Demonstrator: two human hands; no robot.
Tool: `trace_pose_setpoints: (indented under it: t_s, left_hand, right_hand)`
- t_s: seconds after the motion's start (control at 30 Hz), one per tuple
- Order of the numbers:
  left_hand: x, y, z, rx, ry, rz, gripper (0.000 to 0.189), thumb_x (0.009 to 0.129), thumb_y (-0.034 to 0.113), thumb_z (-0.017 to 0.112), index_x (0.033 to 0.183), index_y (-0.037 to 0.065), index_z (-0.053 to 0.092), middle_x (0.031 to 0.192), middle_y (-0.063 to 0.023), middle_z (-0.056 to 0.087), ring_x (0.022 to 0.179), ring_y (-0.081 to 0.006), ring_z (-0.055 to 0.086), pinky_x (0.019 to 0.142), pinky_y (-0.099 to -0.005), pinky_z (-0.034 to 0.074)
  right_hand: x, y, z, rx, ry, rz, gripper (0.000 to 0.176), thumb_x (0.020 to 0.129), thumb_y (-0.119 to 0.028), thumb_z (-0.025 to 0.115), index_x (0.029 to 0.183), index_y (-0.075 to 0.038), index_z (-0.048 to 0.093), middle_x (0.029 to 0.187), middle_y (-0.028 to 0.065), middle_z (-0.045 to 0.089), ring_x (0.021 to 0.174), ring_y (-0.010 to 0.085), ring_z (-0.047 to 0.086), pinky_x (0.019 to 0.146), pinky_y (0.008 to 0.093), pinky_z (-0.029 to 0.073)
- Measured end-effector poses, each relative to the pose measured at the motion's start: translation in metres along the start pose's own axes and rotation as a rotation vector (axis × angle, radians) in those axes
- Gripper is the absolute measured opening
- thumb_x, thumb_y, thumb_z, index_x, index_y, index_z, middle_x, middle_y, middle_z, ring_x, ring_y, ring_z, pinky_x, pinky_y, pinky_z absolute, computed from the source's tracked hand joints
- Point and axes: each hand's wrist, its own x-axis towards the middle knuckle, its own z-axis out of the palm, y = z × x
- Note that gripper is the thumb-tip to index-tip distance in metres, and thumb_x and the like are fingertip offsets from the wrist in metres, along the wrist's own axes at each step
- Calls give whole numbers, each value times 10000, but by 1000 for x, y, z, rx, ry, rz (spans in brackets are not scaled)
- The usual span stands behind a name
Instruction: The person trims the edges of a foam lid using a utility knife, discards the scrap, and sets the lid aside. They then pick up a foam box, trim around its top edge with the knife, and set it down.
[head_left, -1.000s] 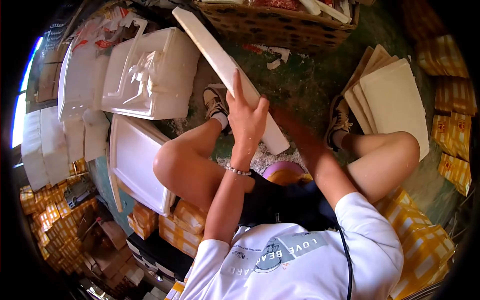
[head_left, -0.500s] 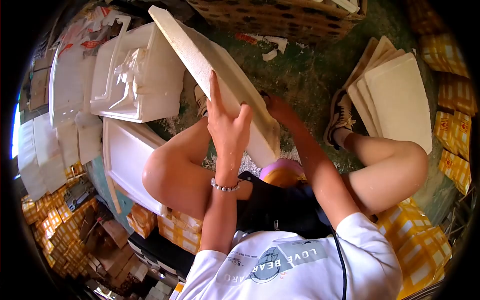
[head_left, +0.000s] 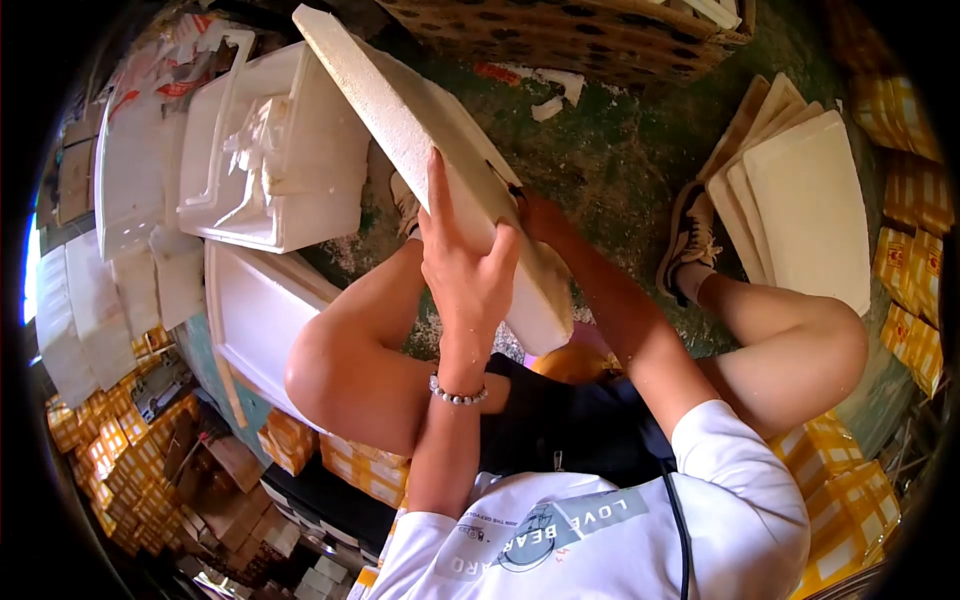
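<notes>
A thick white foam board (head_left: 385, 110) stands tilted on edge between my knees, its long side running from upper left to lower right. My left hand (head_left: 465, 265) grips its near side, index finger stretched along the foam and thumb over the edge. On the far side, my right hand (head_left: 548, 222) is closed against the board's right edge. Something small and dark (head_left: 516, 190) shows at its fingers, too hidden to name. Below the board's lower end, a pink and yellow round object (head_left: 575, 360) is partly covered.
White foam boxes (head_left: 320, 150) stand at the left, one holding crumpled plastic. Several foam panels (head_left: 805, 205) lean in a fanned stack beside my right shoe (head_left: 690, 240). A brown crate (head_left: 580, 40) is at the top. Yellow-and-white taped boxes (head_left: 830, 500) line both sides. Foam scraps (head_left: 555, 95) lie on the green floor.
The board's lower end has shifted slightly right and down, with my left hand moving along with it. My right hand has moved slightly left and up along the far edge.
</notes>
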Motion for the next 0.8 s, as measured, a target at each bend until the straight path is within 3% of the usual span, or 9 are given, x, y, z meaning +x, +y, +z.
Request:
trace_pose_setpoints:
  t_s: [0.13, 0.2, 0.27, 0.33, 0.53, 0.63, 0.7, 0.73, 0.8]
  left_hand:
    - [-1, 10, -1, -51, -53, -110, 850, 812, 69, 595, 1615, 71, 315, 1505, -179, 520, 1228, -219, 595, 1010, -317, 483]
    - [-2, 9, 1, -81, -51, -98, 846, 813, 68, 597, 1612, 68, 319, 1493, -182, 527, 1226, -228, 597, 1016, -324, 481]
    - [-1, 2, 4, -110, -46, -86, 842, 815, 67, 599, 1610, 65, 323, 1481, -185, 533, 1223, -237, 599, 1021, -330, 479]
    - [1, -8, 7, 60, 25, 66, 905, 775, 171, 624, 1625, 196, 314, 1170, -246, 583, 969, -409, 681, 837, -458, 562]
    - [1, -6, 8, 53, 30, 45, 890, 774, 170, 627, 1616, 180, 339, 1209, -241, 582, 1004, -393, 673, 886, -455, 546]
    - [1, -6, 9, 30, 21, 59, 882, 782, 169, 631, 1615, 181, 342, 1257, -242, 580, 1064, -388, 663, 932, -454, 531]
    - [2, -13, 11, 0, 18, 71, 878, 788, 168, 635, 1615, 182, 343, 1274, -242, 578, 1089, -387, 656, 944, -452, 526]
    - [2, -15, 11, -32, 20, 80, 873, 793, 168, 640, 1615, 184, 343, 1290, -242, 576, 1115, -387, 649, 957, -449, 521]
    - [0, -12, 9, -12, 8, 54, 872, 798, 168, 643, 1615, 186, 342, 1287, -239, 577, 1127, -385, 643, 962, -447, 517]
  right_hand:
    - [40, 46, 31, -172, 67, -191, 442, 1040, -240, 435, 1424, -60, 559, 1232, 264, 638, 1030, 447, 653, 837, 524, 537]
    - [46, 35, 31, -321, -132, -98, 342, 1024, -253, 545, 1177, 29, 661, 1002, 244, 689, 787, 366, 672, 695, 487, 549]
    - [40, 21, 19, -389, -160, -96, 336, 1002, -252, 573, 1139, 33, 685, 1018, 231, 692, 794, 360, 677, 697, 494, 554]
    - [29, 10, 4, -453, -187, -96, 330, 979, -251, 602, 1101, 36, 708, 1034, 218, 695, 801, 355, 681, 699, 502, 559]
    - [-3, 59, 9, -438, -271, -130, 294, 939, -149, 557, 1070, 56, 723, 926, 278, 705, 756, 394, 698, 692, 525, 558]
    - [-41, 32, -22, -249, -324, 261, 255, 920, -135, 584, 944, 54, 753, 913, 267, 710, 717, 380, 697, 632, 506, 552]
    - [-28, 114, 2, -662, -535, -460, 210, 896, -100, 606, 839, 47, 744, 773, 260, 684, 623, 354, 665, 539, 495, 508]
    - [-38, 110, -10, -659, -531, -454, 210, 896, -100, 606, 839, 47, 744, 773, 260, 684, 623, 354, 665, 539, 495, 508]
    - [-67, 79, -55, -130, -615, 320, 188, 877, -83, 623, 734, 24, 682, 615, 215, 606, 510, 301, 589, 468, 479, 438]
